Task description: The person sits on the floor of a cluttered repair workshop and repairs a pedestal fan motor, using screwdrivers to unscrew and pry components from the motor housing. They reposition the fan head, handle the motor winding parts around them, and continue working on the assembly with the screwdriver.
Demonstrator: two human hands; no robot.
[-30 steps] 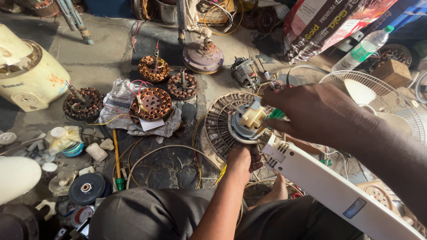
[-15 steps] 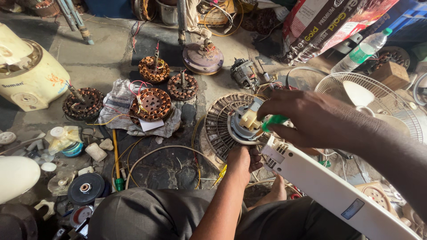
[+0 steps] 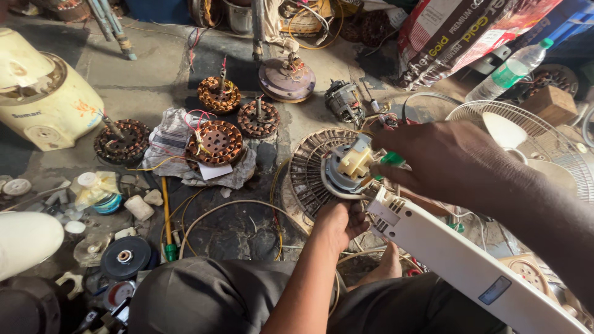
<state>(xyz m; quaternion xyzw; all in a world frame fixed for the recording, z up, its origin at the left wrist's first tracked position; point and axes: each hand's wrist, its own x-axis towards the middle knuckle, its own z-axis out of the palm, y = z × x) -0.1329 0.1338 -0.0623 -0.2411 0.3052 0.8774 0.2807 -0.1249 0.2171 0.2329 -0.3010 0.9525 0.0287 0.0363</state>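
My left hand grips the underside of a fan motor head, a grey round unit with a cream plastic part on top, fixed to a long white stand column that runs toward the lower right. My right hand reaches in from the right and is closed on a green-handled tool whose tip is at the motor head. The tool's shaft is hidden by my fingers. Behind the motor lies a round grille with radial ribs.
Several copper-wound motor stators lie on the stained floor at centre left, one on crumpled paper. A cream appliance housing stands far left, a wire fan guard and a plastic bottle at right. A yellow-shafted screwdriver lies near my knee.
My right hand has shifted slightly left and down over the motor head, and the green tool handle now shows between its fingers. The left hand keeps its grip.
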